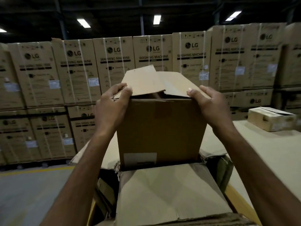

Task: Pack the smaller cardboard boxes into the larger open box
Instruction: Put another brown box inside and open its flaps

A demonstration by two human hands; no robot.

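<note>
A tall brown cardboard box (159, 128) stands upright with its lower end inside the larger open box (166, 193), whose near flap lies folded toward me. The tall box's top flaps are loose and half raised. My left hand (112, 101) grips its top left corner and flap. On the top right corner, my right hand (206, 101) grips with the thumb over the flap edge. A white label shows low on the tall box's front face.
A smaller cardboard box (271, 119) lies on the flat cardboard surface (260, 152) at the right. Stacked washing machine cartons (114, 62) form a wall behind. Grey floor with a yellow line (37, 171) lies at the left.
</note>
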